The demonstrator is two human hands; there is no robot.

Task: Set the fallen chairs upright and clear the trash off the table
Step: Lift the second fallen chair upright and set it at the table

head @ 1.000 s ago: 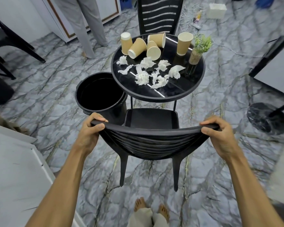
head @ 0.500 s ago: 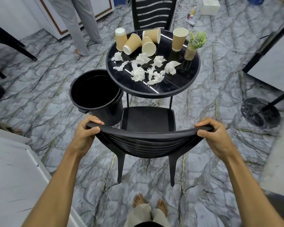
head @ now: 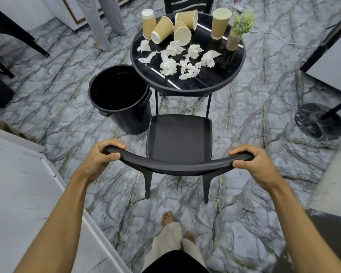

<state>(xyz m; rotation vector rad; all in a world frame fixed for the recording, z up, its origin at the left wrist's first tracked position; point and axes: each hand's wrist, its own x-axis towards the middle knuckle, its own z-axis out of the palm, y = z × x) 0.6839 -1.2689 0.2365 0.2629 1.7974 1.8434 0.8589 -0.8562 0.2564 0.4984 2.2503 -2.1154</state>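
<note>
Left hand (head: 98, 160) grips the left end of the chair (head: 178, 138) top rail; black bin (head: 126, 119) stands ahead-left, beside the surface (head: 209, 77). Chair upright, seat facing the surface, which holds paper cups (head: 162, 30) and crumpled tissues (head: 168, 67). Right hand (head: 252, 164) grips the rail's right end.

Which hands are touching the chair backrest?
Touching, both. Head view: left hand and right hand each curl fingers over one end of the chair backrest.
</note>
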